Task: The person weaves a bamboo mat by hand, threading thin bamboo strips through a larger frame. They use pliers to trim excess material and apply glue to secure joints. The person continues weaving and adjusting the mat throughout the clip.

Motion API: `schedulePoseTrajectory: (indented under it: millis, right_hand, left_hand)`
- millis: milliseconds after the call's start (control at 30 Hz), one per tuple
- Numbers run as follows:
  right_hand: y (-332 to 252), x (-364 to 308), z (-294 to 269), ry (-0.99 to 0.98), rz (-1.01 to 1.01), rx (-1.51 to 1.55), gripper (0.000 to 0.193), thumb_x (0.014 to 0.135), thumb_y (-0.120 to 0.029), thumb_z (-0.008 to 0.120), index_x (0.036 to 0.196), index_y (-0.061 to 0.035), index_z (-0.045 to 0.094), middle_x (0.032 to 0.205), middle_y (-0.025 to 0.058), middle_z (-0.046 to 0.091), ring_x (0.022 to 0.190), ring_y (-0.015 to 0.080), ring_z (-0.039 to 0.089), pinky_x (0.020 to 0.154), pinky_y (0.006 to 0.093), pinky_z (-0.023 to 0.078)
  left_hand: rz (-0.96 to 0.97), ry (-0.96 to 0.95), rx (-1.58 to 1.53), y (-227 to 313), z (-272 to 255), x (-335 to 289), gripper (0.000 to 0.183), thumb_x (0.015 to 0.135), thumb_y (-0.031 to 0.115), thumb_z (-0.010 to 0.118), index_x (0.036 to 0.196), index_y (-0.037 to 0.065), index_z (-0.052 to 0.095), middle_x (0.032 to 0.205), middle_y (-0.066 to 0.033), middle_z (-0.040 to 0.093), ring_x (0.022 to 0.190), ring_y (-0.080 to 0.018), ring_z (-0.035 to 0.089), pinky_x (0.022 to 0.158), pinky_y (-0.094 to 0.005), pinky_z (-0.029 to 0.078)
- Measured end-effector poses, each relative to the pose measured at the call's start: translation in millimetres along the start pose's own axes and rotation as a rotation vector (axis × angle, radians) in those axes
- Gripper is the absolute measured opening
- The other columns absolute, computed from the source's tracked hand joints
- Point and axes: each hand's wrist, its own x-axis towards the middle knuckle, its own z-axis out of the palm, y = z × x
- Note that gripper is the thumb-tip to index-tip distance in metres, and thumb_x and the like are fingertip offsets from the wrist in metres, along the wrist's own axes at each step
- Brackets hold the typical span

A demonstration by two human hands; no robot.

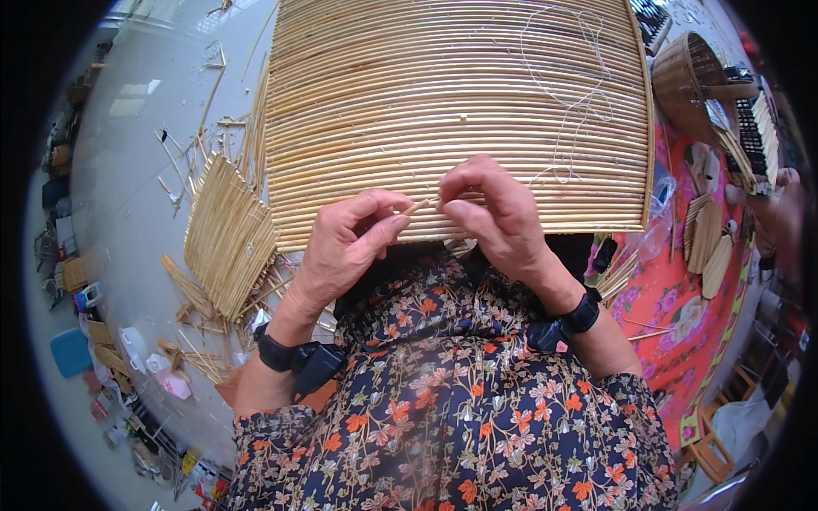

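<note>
Over the near edge of the stick mat (383,115), the left hand (336,247) pinches a short, straw-coloured sliver (417,207) between thumb and finger; beside its tip, the right hand (498,217) has thumb and forefinger drawn close — whether they grip anything, I cannot tell. The mat lies just ahead, its rods in close rows from near to far, so the main laying looks largely done. A smaller stick panel (226,243) lies to the left. Farther off, white thread (586,104) trails loose across the mat's right side — fastening or finishing seems left.
</note>
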Motion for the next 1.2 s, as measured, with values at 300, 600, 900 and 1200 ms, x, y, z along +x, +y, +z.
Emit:
schedulePoseTrajectory:
  millis: [300, 600, 900, 1200]
  right_hand:
    - [-14.7, -22.1, -39.4, 0.174, -0.232, -0.334, 0.034, 0.090, -0.004, 0.080, 0.122, -0.0005, 0.070, 0.103, 0.0104, 0.071, 0.098, 0.0260, 0.067, 0.089, 0.0404, 0.054]
    - [-20.4, -46.0, -66.5, -0.093, -0.189, -0.837, 0.051, 0.069, -0.024, 0.097, 0.112, -0.0129, 0.073, 0.102, 0.0040, 0.068, 0.097, 0.0278, 0.064, 0.088, 0.0436, 0.051]
    - [-18.7, -44.4, -67.4, -0.157, -0.212, -0.869, 0.031, 0.074, -0.020, 0.091, 0.101, -0.0161, 0.074, 0.100, -0.0002, 0.066, 0.097, 0.0243, 0.064, 0.088, 0.0415, 0.050]
    - [-20.2, -41.6, -64.6, -0.139, -0.195, -0.859, 0.030, 0.075, -0.020, 0.091, 0.099, -0.0155, 0.073, 0.097, 0.0000, 0.065, 0.096, 0.0240, 0.064, 0.088, 0.0408, 0.050]
  left_hand:
    - [0.370, 0.084, 0.307, -8.8, 5.6, 0.8, 0.016, 0.093, 0.000, 0.081, 0.108, 0.004, 0.081, 0.093, -0.0046, 0.067, 0.082, -0.0170, 0.070, 0.071, -0.0307, 0.055]
    - [0.363, 0.054, 0.432, -5.7, 6.0, -1.4, 0.016, 0.092, 0.000, 0.082, 0.107, 0.004, 0.078, 0.092, -0.0052, 0.066, 0.081, -0.0169, 0.071, 0.069, -0.0305, 0.057]
    - [0.535, 0.164, 0.706, -2.1, 17.4, -3.1, 0.012, 0.088, 0.012, 0.085, 0.098, 0.011, 0.078, 0.089, -0.0046, 0.067, 0.084, -0.0264, 0.070, 0.070, -0.0396, 0.056]
    - [0.560, 0.167, 0.697, -5.4, 21.1, -3.0, 0.017, 0.084, 0.004, 0.087, 0.099, 0.007, 0.079, 0.093, -0.0066, 0.067, 0.087, -0.0266, 0.066, 0.073, -0.0392, 0.054]
